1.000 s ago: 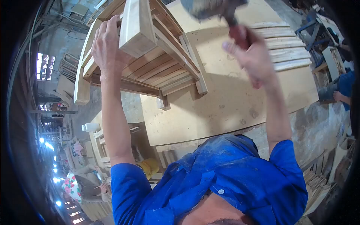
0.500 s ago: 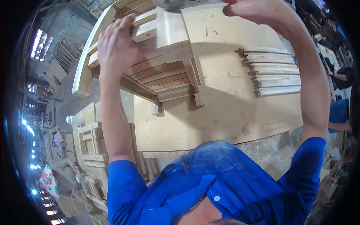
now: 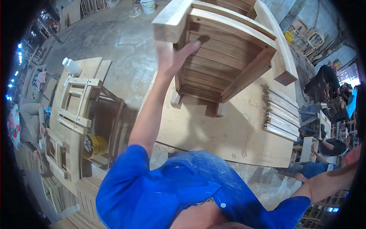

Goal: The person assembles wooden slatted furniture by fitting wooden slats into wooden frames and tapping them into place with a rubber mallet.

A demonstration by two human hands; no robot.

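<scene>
On workbench point(image 3: 213, 133), one chair point(image 3: 228, 49), one hand point(image 3: 171, 55)

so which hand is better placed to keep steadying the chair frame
Left. The left hand is already gripping the chair frame on the bench. The right hand is out of view, its arm swung low and away.

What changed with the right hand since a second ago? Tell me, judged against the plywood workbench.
Yes. It has swung from above the plywood workbench down to the right, hand itself out of frame.
</scene>
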